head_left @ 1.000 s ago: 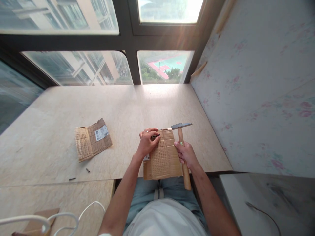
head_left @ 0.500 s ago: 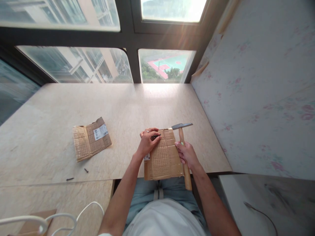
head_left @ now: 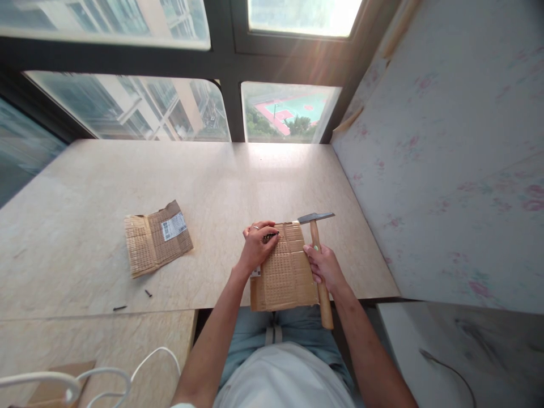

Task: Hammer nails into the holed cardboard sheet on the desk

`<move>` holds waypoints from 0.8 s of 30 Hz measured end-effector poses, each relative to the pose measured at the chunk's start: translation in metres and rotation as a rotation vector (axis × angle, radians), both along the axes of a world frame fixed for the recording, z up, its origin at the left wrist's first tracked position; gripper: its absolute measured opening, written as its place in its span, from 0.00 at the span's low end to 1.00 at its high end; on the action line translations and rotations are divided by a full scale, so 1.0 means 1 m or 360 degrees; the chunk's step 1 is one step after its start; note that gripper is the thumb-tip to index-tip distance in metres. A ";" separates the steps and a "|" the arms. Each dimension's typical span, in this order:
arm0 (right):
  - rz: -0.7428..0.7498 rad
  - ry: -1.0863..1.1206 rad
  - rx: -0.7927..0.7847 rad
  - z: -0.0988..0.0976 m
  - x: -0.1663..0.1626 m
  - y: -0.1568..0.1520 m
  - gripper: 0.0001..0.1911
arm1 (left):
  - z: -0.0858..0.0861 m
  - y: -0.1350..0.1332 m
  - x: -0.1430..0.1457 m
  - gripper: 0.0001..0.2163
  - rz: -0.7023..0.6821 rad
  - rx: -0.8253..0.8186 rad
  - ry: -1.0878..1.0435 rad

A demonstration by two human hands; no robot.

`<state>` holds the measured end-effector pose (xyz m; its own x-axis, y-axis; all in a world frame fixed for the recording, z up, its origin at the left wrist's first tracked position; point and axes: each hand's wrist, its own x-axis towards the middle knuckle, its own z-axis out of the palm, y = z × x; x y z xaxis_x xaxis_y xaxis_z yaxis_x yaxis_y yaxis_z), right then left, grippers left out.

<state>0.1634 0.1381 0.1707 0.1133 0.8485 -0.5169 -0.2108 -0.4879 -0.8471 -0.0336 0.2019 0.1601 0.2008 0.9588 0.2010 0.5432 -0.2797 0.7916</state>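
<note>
A piece of ribbed cardboard lies under both my hands, its near end reaching over the table's front edge. My left hand is closed at the cardboard's far left corner, thumb and fingers pinching a small black screw; how many screws are in it I cannot tell. My right hand is wrapped round the wooden handle of a hammer, beside the cardboard's right edge. The hammer's flat metal head points away from me, near the cardboard's far right corner.
A second folded cardboard piece with a white label lies to the left. Two dark screws rest near the table's front edge. A white cable curls at lower left. A papered wall borders the right side, with windows behind the table.
The view has shifted slightly. Both hands, the hammer and the cardboard keep nearly the same places and grips.
</note>
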 end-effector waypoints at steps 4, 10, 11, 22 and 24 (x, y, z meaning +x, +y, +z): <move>-0.0008 -0.0119 0.0012 0.005 0.002 -0.002 0.17 | 0.000 0.000 0.001 0.03 0.0010 -0.0010 -0.0003; 0.0119 -0.0378 0.0079 0.038 0.014 -0.015 0.22 | -0.001 0.000 0.002 0.02 0.0017 -0.0009 -0.0022; 0.0206 -0.0380 0.0067 0.046 0.016 -0.019 0.23 | -0.001 0.000 0.001 0.02 0.0019 -0.0006 -0.0025; 0.0853 -0.0750 0.0054 0.072 0.001 -0.015 0.18 | -0.003 0.000 0.002 0.02 0.0031 -0.0018 -0.0106; 0.0893 -0.0807 0.0046 0.072 0.000 -0.011 0.18 | -0.003 0.000 0.003 0.02 0.0033 -0.0021 -0.0103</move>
